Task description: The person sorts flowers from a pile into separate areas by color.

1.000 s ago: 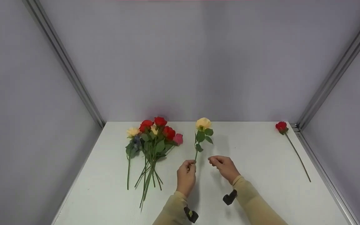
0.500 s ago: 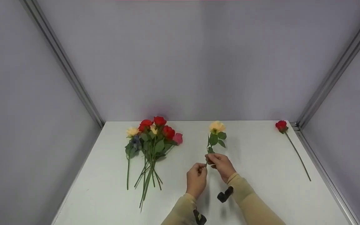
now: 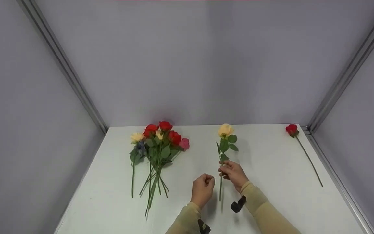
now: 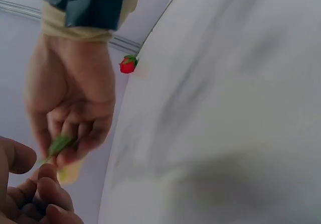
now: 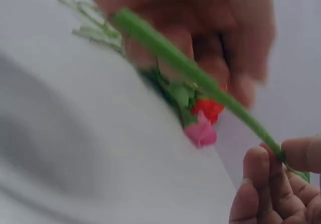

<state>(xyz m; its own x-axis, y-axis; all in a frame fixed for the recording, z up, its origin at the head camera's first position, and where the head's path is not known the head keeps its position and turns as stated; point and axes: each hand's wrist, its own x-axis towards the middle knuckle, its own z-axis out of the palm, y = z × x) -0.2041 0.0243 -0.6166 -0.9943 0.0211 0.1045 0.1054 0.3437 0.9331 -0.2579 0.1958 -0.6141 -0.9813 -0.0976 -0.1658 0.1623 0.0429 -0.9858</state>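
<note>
A yellow rose (image 3: 226, 130) with green leaves stands nearly upright over the table's middle in the head view. My right hand (image 3: 233, 175) pinches its stem below the leaves, between thumb and fingers. In the right wrist view the green stem (image 5: 185, 66) runs from those fingers across in front of my left hand (image 5: 200, 23). Left of the stem in the head view, my left hand (image 3: 203, 190) is apart from it, fingers loosely bent and holding nothing. In the left wrist view its thumb and fingers show a gap.
Left on the white table (image 3: 109, 208) lies a bunch of flowers (image 3: 161, 152): red, pink, yellow and bluish blooms, stems crossing. A single red rose (image 3: 292, 130) lies near the right edge. Grey walls (image 3: 187, 65) enclose the back and sides.
The left hand first held the yellow rose alone and brought it right. The right hand then took the stem. Now the left hand has let go and moved slightly apart.
</note>
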